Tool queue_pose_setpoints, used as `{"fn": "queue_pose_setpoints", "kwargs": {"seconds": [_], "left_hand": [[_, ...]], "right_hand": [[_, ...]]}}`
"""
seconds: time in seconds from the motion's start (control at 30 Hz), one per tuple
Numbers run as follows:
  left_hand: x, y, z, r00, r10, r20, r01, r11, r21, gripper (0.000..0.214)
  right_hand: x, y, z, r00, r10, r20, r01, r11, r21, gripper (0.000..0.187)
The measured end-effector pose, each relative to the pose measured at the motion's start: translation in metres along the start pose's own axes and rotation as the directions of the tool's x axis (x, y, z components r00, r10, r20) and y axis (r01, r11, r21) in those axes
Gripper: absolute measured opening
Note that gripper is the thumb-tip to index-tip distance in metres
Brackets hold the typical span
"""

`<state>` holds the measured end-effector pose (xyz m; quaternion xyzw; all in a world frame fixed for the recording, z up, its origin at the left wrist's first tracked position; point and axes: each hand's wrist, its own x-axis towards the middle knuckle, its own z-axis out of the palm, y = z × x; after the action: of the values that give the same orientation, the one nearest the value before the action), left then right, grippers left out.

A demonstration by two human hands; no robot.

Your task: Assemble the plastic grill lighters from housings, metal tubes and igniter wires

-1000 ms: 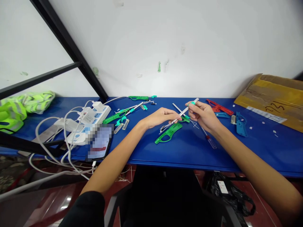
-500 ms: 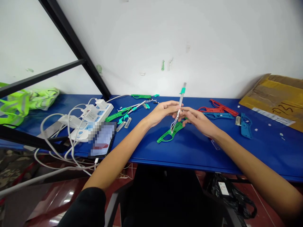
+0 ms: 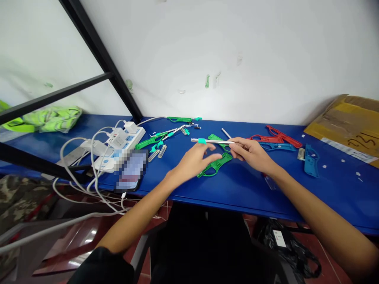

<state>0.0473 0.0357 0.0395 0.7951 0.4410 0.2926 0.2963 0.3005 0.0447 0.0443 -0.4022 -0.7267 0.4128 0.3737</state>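
My right hand (image 3: 251,153) pinches one end of a thin metal rod with a teal collar (image 3: 211,141), which lies level and points left above the blue table (image 3: 237,185). Just below the rod's free end hovers my left hand (image 3: 197,159), its fingers loosely curled and apart, holding nothing. A green plastic handle shell (image 3: 214,165) lies flat on the table between both hands, and a second green piece (image 3: 217,139) sits behind it.
Red handle shells (image 3: 278,136) and blue shells (image 3: 310,159) lie to the right, with a cardboard box (image 3: 343,126) at the far right. A phone (image 3: 132,170), a white power strip (image 3: 121,142) with cables and more green parts (image 3: 149,141) fill the left. A black frame bar (image 3: 100,55) crosses left.
The rod stood upright between both hands half a second ago; now it lies level in my right hand alone. My left hand let go and dropped below it.
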Motion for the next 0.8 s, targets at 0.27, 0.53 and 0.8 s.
{"fn": "queue_pose_setpoints", "kwargs": {"seconds": [0.27, 0.53, 0.8], "left_hand": [[-0.057, -0.015, 0.016, 0.997, 0.046, 0.056, -0.064, 0.919, 0.390, 0.047], [-0.104, -0.009, -0.031, 0.969, -0.101, -0.225, 0.184, 0.902, 0.390, 0.066], [-0.091, -0.029, -0.001, 0.944, 0.151, -0.292, -0.038, 0.933, 0.358, 0.027]], "right_hand": [[-0.003, 0.010, -0.008, 0.992, -0.018, 0.127, 0.052, 0.961, -0.270, 0.040], [-0.008, -0.002, 0.005, 0.982, 0.020, 0.187, 0.023, 0.974, -0.224, 0.046], [-0.009, -0.008, 0.021, 0.961, 0.001, 0.277, 0.068, 0.969, -0.239, 0.042]]}}
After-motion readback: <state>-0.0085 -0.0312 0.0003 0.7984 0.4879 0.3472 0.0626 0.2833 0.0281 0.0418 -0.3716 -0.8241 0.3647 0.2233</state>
